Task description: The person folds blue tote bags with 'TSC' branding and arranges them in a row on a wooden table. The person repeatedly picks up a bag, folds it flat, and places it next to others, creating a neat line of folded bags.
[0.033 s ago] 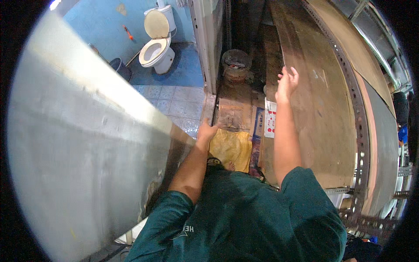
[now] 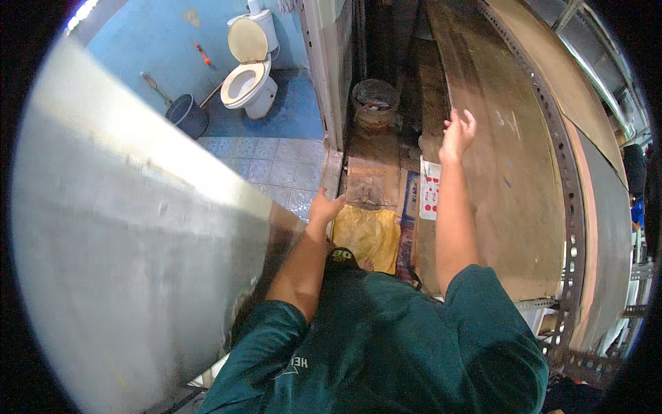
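right hand (image 2: 458,132) raised with fingers spread apart, palm toward the brown wooden board (image 2: 510,159), at or just off its face, cannot tell contact; holds nothing; board's long axis runs away from the person, leaning on the right, beside the perforated metal rail (image 2: 571,207); left hand (image 2: 324,207) open, fingers loose, empty, at the far edge of the large grey panel (image 2: 138,234) that fills the left; yellow cloth (image 2: 369,234) on the floor between both arms; toilet (image 2: 249,76) and dark bucket (image 2: 186,114) well beyond; right hand nearer the board
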Motion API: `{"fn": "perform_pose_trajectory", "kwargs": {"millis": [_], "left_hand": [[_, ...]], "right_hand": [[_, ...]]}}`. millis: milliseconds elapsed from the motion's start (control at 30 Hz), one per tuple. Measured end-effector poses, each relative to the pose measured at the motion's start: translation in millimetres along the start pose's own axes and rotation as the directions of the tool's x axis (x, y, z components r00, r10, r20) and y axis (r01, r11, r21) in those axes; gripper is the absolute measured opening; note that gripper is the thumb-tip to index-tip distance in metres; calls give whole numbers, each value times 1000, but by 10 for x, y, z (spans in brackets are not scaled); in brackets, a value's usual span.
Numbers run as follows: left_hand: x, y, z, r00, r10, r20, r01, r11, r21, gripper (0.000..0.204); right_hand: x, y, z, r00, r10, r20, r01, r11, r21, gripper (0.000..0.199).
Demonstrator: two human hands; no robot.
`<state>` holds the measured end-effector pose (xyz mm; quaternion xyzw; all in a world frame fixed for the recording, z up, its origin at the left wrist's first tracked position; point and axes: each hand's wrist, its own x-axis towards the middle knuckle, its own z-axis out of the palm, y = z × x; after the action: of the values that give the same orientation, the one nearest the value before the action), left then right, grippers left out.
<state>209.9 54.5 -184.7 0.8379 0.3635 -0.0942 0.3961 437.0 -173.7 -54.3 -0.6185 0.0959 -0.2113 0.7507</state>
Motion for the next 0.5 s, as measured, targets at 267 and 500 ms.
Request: {"fn": "perform_pose_trajectory", "kwargs": {"millis": [267,500], "left_hand": [[771,449,-347,927,-372,-47,374,918,133,86],[1724,761,-475,880,-472,59,465,880,99,82]], "right_hand": [[955,517,-224,987,-10,-163,-1,998,-64,33],[1584,930,30,994,-101,-35,87,954,-286,36]]}}
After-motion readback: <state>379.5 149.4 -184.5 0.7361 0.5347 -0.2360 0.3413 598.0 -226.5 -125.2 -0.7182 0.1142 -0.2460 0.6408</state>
